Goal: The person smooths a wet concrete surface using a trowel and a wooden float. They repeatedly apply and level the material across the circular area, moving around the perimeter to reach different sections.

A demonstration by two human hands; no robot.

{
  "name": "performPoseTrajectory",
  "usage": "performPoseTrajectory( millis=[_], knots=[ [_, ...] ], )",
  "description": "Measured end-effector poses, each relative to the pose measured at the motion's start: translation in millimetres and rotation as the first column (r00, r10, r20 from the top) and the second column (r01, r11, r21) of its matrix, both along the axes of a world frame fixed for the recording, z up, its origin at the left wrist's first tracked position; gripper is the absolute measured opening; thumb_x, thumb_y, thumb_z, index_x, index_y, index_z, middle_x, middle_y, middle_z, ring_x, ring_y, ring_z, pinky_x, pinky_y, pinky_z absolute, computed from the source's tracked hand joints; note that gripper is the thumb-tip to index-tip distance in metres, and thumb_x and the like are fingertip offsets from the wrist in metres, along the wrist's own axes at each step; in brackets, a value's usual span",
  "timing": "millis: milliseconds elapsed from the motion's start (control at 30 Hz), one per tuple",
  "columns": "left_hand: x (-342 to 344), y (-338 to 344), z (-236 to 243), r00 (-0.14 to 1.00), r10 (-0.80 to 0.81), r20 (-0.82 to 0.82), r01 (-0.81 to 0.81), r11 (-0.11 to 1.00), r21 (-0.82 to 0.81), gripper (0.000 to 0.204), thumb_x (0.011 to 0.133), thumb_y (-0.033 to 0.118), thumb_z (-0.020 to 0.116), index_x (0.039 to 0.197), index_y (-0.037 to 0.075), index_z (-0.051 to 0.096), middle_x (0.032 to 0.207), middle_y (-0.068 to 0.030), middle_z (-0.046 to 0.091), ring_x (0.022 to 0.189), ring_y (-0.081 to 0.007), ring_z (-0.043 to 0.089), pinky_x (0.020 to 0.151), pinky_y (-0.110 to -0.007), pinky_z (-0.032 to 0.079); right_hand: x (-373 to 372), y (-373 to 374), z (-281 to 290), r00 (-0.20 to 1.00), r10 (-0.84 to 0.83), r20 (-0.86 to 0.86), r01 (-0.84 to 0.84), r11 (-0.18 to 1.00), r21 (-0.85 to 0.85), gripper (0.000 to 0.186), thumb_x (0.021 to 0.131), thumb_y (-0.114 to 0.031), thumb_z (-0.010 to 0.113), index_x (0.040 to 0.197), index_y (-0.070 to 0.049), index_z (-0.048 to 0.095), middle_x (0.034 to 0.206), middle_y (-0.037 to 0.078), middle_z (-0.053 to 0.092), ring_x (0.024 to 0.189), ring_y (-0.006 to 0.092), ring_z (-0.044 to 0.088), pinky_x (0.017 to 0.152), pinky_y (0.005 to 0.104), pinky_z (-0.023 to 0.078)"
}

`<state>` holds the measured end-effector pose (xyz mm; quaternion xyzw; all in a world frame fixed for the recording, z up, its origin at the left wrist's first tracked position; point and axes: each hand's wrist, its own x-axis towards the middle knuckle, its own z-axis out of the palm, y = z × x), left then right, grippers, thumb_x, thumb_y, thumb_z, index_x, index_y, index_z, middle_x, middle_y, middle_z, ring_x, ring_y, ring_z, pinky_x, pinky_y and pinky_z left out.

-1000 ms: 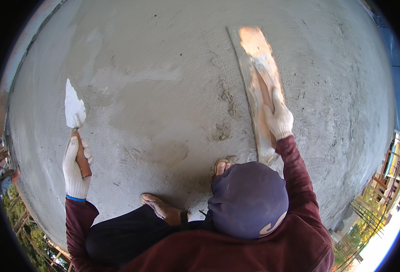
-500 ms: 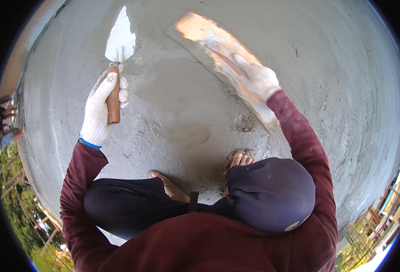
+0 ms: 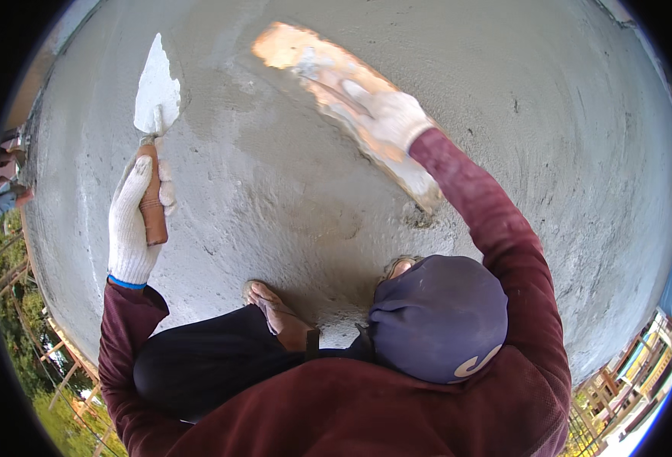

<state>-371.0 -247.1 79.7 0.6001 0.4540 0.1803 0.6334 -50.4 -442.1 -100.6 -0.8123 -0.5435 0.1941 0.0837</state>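
In a white knit glove, my left hand (image 3: 132,221) is closed round the wooden handle of a pointed trowel (image 3: 158,91). The trowel's pale, mortar-coated blade points away from me, over the wet concrete at left. My right hand (image 3: 389,118), also gloved, grips a long wooden float (image 3: 290,47) lying slantwise on the grey concrete surface (image 3: 290,190). The float's far end reaches up and left, its near end down and right. The glove hides the float's grip. A dark rough patch (image 3: 419,218) shows at the near end.
My sandalled left foot (image 3: 275,305) and partly hidden right foot (image 3: 401,266) rest on the concrete. At the far left edge, another person (image 3: 6,194) shows in part. Timber and plants (image 3: 16,305) lie beyond the left edge; wooden framing (image 3: 617,381) stands beyond the right.
My right hand and the float have shifted left in the view. My left hand with the trowel appears lower and further left. Both holds are unchanged, and the whole view has moved slightly.
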Motion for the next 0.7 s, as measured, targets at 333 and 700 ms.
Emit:
performPoseTrajectory(
  millis=[333,700],
  knots=[
    [-1,12,4,0.999,-0.053,-0.005,0.053,0.995,0.088,0.043,0.103,0.041,0.064,0.122,0.002,0.062,0.094,-0.0061,0.066,0.076,-0.0116,0.062,0.064,-0.026,0.050,19,-169,17,0.972,-0.219,0.083,0.230,0.959,-0.163,0.061,0.101,-0.043,0.053,0.159,-0.026,0.040,0.102,0.021,0.070,0.094,0.0367,0.072,0.083,0.0472,0.057],
    [19,14,-11,1.000,-0.012,-0.010,0.012,1.000,-0.026,0.044,0.105,0.035,0.061,0.132,0.001,0.057,0.101,-0.0055,0.064,0.079,-0.0099,0.058,0.067,-0.026,0.046,-57,-150,5,0.936,0.346,0.064,-0.320,0.913,-0.252,0.050,0.106,-0.031,0.051,0.155,-0.035,0.045,0.086,0.016,0.064,0.070,0.0240,0.070,0.056,0.0410,0.058]
  ],
)
